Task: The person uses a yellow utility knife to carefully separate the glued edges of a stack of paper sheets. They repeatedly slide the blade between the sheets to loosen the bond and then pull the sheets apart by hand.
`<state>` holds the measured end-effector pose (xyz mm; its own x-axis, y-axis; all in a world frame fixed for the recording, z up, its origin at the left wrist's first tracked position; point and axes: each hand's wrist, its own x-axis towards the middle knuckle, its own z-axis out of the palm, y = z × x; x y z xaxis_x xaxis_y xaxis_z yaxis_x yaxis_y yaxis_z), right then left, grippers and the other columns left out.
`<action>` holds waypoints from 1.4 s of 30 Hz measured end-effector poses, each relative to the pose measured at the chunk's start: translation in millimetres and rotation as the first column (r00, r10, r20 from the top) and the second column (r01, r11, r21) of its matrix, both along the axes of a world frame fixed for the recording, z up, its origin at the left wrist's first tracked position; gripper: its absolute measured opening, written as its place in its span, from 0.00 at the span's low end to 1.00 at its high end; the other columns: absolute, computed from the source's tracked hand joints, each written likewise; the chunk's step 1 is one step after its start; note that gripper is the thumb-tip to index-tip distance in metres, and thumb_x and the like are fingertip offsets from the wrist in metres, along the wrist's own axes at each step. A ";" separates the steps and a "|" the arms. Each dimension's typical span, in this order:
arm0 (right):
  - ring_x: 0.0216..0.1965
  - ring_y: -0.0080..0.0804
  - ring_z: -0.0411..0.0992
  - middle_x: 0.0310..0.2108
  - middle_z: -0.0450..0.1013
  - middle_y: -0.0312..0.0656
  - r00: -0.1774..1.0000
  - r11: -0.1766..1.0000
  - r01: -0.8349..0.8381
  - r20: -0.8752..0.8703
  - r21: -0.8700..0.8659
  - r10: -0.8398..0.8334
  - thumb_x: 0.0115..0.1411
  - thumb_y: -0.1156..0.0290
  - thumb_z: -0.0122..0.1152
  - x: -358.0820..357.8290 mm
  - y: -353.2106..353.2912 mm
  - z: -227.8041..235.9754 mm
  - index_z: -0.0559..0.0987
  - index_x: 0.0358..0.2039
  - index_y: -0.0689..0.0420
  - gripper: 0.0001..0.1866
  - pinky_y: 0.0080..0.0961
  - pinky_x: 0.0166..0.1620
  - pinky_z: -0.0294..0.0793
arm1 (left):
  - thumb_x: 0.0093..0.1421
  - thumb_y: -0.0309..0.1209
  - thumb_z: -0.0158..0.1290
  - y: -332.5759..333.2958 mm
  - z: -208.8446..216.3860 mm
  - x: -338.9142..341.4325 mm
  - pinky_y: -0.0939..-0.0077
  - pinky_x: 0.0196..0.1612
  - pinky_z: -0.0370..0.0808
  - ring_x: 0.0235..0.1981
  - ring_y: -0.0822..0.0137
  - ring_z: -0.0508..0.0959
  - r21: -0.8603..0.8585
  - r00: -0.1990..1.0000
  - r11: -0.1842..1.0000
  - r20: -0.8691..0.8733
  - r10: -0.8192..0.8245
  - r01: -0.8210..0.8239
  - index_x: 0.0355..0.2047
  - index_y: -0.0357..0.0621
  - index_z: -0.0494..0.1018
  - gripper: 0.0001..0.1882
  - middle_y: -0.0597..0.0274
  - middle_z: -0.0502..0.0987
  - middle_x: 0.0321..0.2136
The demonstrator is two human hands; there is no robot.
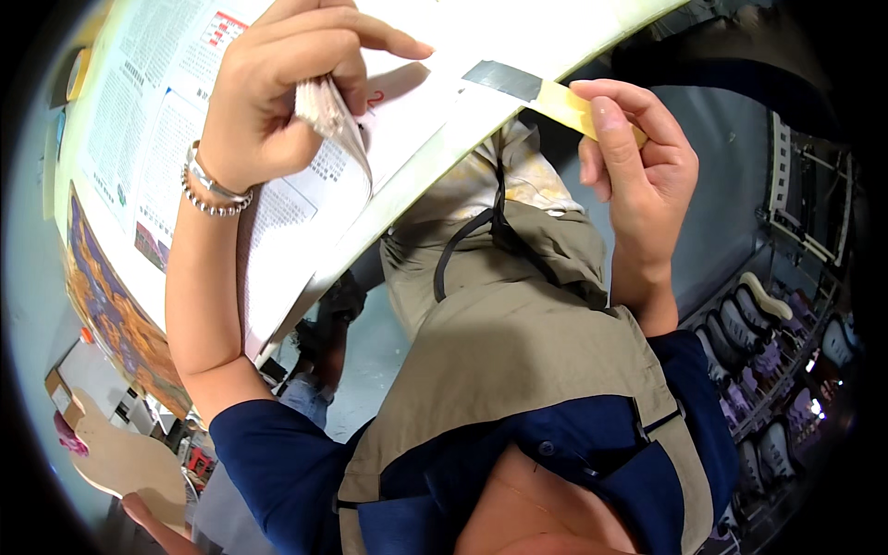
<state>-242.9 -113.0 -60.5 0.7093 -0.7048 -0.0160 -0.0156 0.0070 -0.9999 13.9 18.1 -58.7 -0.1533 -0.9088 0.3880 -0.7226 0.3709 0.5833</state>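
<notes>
My left hand point(282, 97) is over the newspaper point(287, 208) on the table, thumb and curled fingers closed on a folded pale wad point(324, 109). I cannot tell if the wad is paper or cloth. The index finger points out to the right above the white surface. My right hand point(638, 153) is just beyond the table's edge. It pinches the yellow end of a flat yellow strip with a grey, blade-like end point(504, 80). The grey end lies over the table's edge, pointing left.
The pale table point(407, 180) fills the upper left. A colourful patterned sheet point(116, 296) hangs along its left side. At right stands a rack point(740, 324) holding several shoe-like items. A person's legs point(319, 370) show below the table; another person's arm point(153, 527) is at lower left.
</notes>
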 end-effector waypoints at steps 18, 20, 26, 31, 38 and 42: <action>0.20 0.14 0.67 0.22 0.71 0.33 0.998 0.997 -0.062 -0.004 -0.036 0.062 0.64 0.73 0.57 3.0 -1.0 0.0 0.80 0.39 0.63 0.08 0.11 0.23 0.62 | 0.49 0.51 0.50 -7.0 -2.2 1.8 0.58 0.47 0.73 0.40 0.52 0.76 -0.013 0.997 0.997 0.039 -0.070 0.070 0.14 0.45 0.66 0.22 0.49 0.80 0.33; 0.20 0.14 0.67 0.22 0.71 0.33 0.999 0.998 -0.048 -0.001 -0.036 0.048 0.64 0.73 0.56 2.6 -1.3 1.4 0.80 0.39 0.64 0.08 0.11 0.23 0.63 | 0.48 0.49 0.53 -7.4 -3.9 7.9 0.58 0.43 0.73 0.37 0.54 0.76 -0.090 0.991 0.988 0.069 -0.117 0.123 0.13 0.45 0.65 0.21 0.50 0.78 0.32; 0.20 0.14 0.67 0.24 0.72 0.35 0.997 0.997 -0.074 -0.030 -0.038 0.073 0.64 0.74 0.56 0.0 -3.1 5.2 0.80 0.39 0.64 0.08 0.12 0.23 0.62 | 0.29 0.24 0.47 -3.5 5.7 -11.4 0.66 0.37 0.69 0.26 0.62 0.72 -0.110 1.000 0.994 0.004 0.019 -0.018 0.22 0.42 0.72 0.14 0.54 0.78 0.30; 0.20 0.15 0.68 0.26 0.73 0.35 0.992 0.992 -0.124 -0.029 0.004 0.124 0.64 0.74 0.56 4.7 -0.6 2.8 0.80 0.39 0.63 0.08 0.12 0.23 0.62 | 0.31 0.29 0.49 -3.4 6.6 -9.7 0.70 0.35 0.69 0.32 0.60 0.69 -0.076 0.985 0.997 0.171 0.032 -0.019 0.21 0.44 0.67 0.11 0.52 0.81 0.32; 0.20 0.14 0.68 0.30 0.75 0.38 0.991 0.988 -0.128 0.032 -0.084 0.131 0.63 0.76 0.55 4.6 3.2 -0.1 0.80 0.39 0.63 0.07 0.12 0.22 0.63 | 0.30 0.34 0.52 -1.2 9.9 -12.1 0.71 0.33 0.68 0.29 0.59 0.67 -0.080 0.975 0.997 0.219 0.020 -0.002 0.18 0.43 0.64 0.13 0.50 0.82 0.35; 0.20 0.15 0.68 0.30 0.75 0.37 0.993 0.988 -0.118 0.014 -0.096 0.120 0.64 0.76 0.54 4.2 3.2 -1.2 0.80 0.39 0.64 0.08 0.12 0.23 0.64 | 0.25 0.24 0.53 -2.5 11.8 -18.0 0.75 0.29 0.66 0.27 0.61 0.68 -0.150 0.981 0.987 0.175 0.078 -0.051 0.16 0.45 0.66 0.11 0.60 0.83 0.30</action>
<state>-238.7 -109.8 -61.6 0.7876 -0.6131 0.0616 0.0092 -0.0883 -0.9961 -4.1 15.6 -46.9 -0.1754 -0.8555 0.4872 -0.8361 0.3907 0.3851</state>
